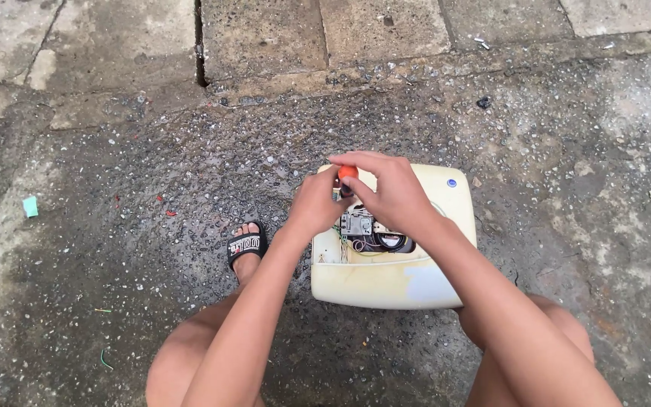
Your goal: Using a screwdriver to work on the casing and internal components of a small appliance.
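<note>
A cream casing [393, 279] sat on the wet ground between the knees, wiring [367, 237] exposed. The right hand [389, 192] was clamped on an orange-handled screwdriver [347, 172]; the left hand [316, 202] pinched its shaft. Best kept upright, pressed squarely.

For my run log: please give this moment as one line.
right hand: on orange handle | left hand: beside it | cream casing: open, wires showing
</note>
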